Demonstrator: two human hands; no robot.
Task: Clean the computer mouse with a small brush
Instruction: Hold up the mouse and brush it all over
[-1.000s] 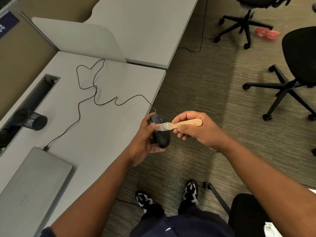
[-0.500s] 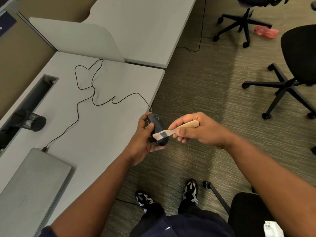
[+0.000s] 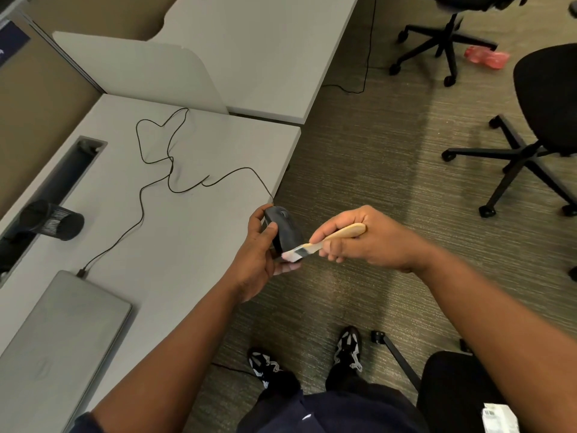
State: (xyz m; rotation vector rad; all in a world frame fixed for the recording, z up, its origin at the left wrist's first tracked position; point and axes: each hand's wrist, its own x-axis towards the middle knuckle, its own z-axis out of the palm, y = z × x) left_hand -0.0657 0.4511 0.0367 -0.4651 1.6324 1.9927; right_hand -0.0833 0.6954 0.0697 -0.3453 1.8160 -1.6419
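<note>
My left hand (image 3: 259, 254) grips a black wired computer mouse (image 3: 285, 228) just past the desk's right edge, above the carpet. Its thin black cable (image 3: 170, 170) loops back over the grey desk (image 3: 187, 245) to a closed silver laptop (image 3: 59, 332). My right hand (image 3: 362, 237) holds a small brush (image 3: 324, 240) by its pale wooden handle. The metal ferrule and light bristles point left and lie against the mouse's near end, close to my left fingers. My left palm hides the underside of the mouse.
A black mesh pen cup (image 3: 53, 220) lies on its side by a cable slot (image 3: 62, 173) at the desk's left. Two black office chairs (image 3: 543, 120) stand on the carpet to the right, with a pink object (image 3: 487, 57) on the floor. My shoes (image 3: 348, 346) are below.
The brush has swept from the front of the mouse down toward its near end. Both hands shifted slightly left and lower.
</note>
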